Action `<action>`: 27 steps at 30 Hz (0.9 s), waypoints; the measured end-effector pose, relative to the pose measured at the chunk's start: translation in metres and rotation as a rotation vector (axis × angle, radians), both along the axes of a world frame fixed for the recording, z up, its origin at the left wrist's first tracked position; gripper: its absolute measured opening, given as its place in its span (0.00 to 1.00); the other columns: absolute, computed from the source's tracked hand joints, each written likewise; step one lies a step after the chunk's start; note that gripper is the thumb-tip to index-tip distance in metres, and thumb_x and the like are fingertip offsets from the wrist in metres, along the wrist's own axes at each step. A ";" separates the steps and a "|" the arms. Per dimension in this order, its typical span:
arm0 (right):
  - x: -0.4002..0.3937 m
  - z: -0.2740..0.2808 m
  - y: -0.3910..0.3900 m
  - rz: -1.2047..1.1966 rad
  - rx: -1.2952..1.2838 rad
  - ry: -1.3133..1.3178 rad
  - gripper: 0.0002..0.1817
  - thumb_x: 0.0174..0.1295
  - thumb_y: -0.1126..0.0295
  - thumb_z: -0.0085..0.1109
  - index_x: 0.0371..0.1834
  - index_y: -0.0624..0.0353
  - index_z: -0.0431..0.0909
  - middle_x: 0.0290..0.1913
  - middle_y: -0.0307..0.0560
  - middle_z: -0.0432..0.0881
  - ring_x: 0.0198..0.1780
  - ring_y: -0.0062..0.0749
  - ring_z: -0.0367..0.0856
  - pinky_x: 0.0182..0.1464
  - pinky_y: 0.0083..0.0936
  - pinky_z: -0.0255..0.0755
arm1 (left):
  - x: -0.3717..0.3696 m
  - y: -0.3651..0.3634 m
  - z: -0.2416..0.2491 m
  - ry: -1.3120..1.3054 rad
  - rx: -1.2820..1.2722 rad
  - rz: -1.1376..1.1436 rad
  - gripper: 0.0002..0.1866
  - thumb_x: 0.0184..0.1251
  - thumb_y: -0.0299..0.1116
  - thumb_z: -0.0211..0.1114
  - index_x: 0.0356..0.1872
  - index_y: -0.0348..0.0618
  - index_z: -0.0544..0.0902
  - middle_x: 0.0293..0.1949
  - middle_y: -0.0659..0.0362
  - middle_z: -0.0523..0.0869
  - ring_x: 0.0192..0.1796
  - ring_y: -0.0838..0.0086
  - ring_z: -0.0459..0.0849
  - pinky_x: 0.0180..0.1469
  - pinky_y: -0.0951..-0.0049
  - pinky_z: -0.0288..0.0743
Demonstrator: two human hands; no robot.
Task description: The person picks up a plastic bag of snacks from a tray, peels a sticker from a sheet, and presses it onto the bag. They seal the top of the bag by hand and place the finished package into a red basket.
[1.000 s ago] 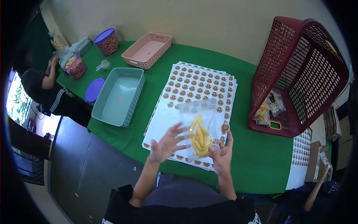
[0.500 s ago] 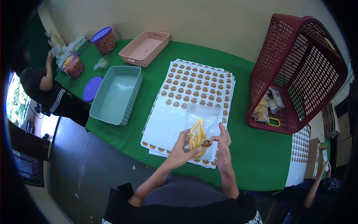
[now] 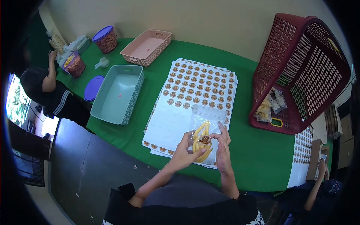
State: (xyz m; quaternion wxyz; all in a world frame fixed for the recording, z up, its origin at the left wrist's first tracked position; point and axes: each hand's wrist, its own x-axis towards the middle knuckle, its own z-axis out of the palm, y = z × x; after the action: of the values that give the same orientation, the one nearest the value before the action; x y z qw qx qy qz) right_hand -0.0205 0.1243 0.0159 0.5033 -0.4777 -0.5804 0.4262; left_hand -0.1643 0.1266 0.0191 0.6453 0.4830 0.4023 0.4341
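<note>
The left hand grips the lower left part of a clear pouch, its thumb laid across the front over a batch of yellow sticks. A round brown sticker sits on the front of the pouch, above the thumb. The right hand is at the pouch's right side with its fingertips against the sticker's edge (whether they pinch anything, I cannot tell). The pouch is over the lower part of a stack of sticker sheets, its zip end pointing away from the person; whether its underside touches the paper is hidden. The top sheet has several rows of round stickers at its far end, a blank stretch in the middle and a row along the near edge.

The stack lies on a green-covered surface. Left of it are a green basket, a pink basket farther off, a purple lid, a pale scoop and two tubs, one lidded, the other open. To the right is a maroon basket with filled bags inside.
</note>
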 end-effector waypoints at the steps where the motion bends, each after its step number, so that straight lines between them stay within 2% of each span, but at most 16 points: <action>1: 0.000 0.002 0.000 0.004 -0.003 -0.025 0.24 0.62 0.52 0.29 0.40 0.60 0.72 0.65 0.50 0.46 0.65 0.47 0.31 0.62 0.43 0.22 | 0.000 0.000 0.001 0.003 -0.012 0.003 0.31 0.52 0.25 0.61 0.54 0.34 0.54 0.51 0.49 0.66 0.56 0.69 0.64 0.51 0.70 0.68; 8: 0.001 0.000 -0.001 0.011 -0.007 -0.051 0.23 0.61 0.55 0.31 0.40 0.61 0.71 0.65 0.50 0.48 0.65 0.46 0.33 0.62 0.42 0.24 | 0.003 0.000 -0.001 0.049 -0.001 0.055 0.23 0.54 0.25 0.59 0.49 0.35 0.60 0.44 0.52 0.72 0.49 0.74 0.71 0.46 0.74 0.70; 15: -0.002 -0.004 -0.007 0.005 0.048 -0.176 0.22 0.60 0.54 0.33 0.42 0.62 0.68 0.65 0.53 0.47 0.65 0.49 0.33 0.62 0.43 0.26 | 0.002 -0.001 -0.006 0.089 0.032 0.080 0.21 0.54 0.25 0.59 0.47 0.35 0.61 0.43 0.54 0.73 0.47 0.75 0.72 0.45 0.75 0.70; 17: -0.005 -0.010 -0.010 -0.063 0.114 -0.261 0.22 0.59 0.55 0.38 0.45 0.64 0.65 0.64 0.57 0.44 0.64 0.52 0.33 0.62 0.45 0.28 | 0.002 -0.001 -0.008 0.085 0.004 0.091 0.23 0.53 0.31 0.62 0.46 0.33 0.62 0.42 0.51 0.74 0.45 0.73 0.74 0.42 0.74 0.72; 20: -0.013 -0.014 -0.012 -0.141 0.155 -0.204 0.23 0.56 0.56 0.44 0.47 0.66 0.63 0.64 0.60 0.41 0.63 0.54 0.34 0.61 0.45 0.29 | 0.004 -0.001 -0.017 0.120 0.075 0.100 0.22 0.53 0.30 0.61 0.46 0.33 0.62 0.41 0.52 0.74 0.44 0.74 0.74 0.42 0.74 0.71; 22: -0.007 -0.010 -0.011 -0.174 0.181 -0.175 0.25 0.54 0.56 0.47 0.50 0.64 0.63 0.64 0.60 0.40 0.63 0.54 0.35 0.61 0.47 0.28 | 0.004 0.000 -0.012 0.056 0.110 0.094 0.21 0.54 0.29 0.61 0.46 0.34 0.62 0.40 0.52 0.75 0.44 0.75 0.74 0.43 0.75 0.71; 24: 0.001 -0.006 -0.013 -0.184 0.263 -0.564 0.23 0.54 0.57 0.47 0.50 0.58 0.67 0.64 0.60 0.41 0.63 0.53 0.35 0.61 0.47 0.26 | 0.003 0.000 -0.014 0.020 0.072 0.072 0.21 0.54 0.28 0.60 0.45 0.34 0.62 0.40 0.53 0.74 0.44 0.75 0.73 0.44 0.75 0.70; 25: 0.002 -0.008 -0.014 -0.140 0.289 -0.543 0.20 0.54 0.56 0.47 0.51 0.46 0.70 0.65 0.58 0.42 0.64 0.52 0.31 0.60 0.48 0.23 | 0.003 0.001 -0.012 0.005 0.038 0.065 0.21 0.54 0.29 0.60 0.46 0.34 0.62 0.41 0.53 0.74 0.45 0.75 0.73 0.45 0.76 0.70; 27: 0.004 -0.005 -0.016 -0.075 0.313 -0.652 0.20 0.54 0.55 0.47 0.51 0.42 0.70 0.65 0.56 0.42 0.65 0.51 0.29 0.60 0.48 0.21 | 0.002 0.004 -0.019 -0.004 0.054 0.054 0.22 0.54 0.29 0.60 0.47 0.34 0.62 0.41 0.53 0.74 0.45 0.75 0.73 0.45 0.76 0.70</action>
State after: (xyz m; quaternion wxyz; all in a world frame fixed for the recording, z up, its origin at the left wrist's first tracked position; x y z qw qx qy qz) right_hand -0.0167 0.1083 0.0110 0.3740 -0.5267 -0.7507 0.1384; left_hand -0.1625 0.1301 0.0001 0.6211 0.4881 0.4020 0.4631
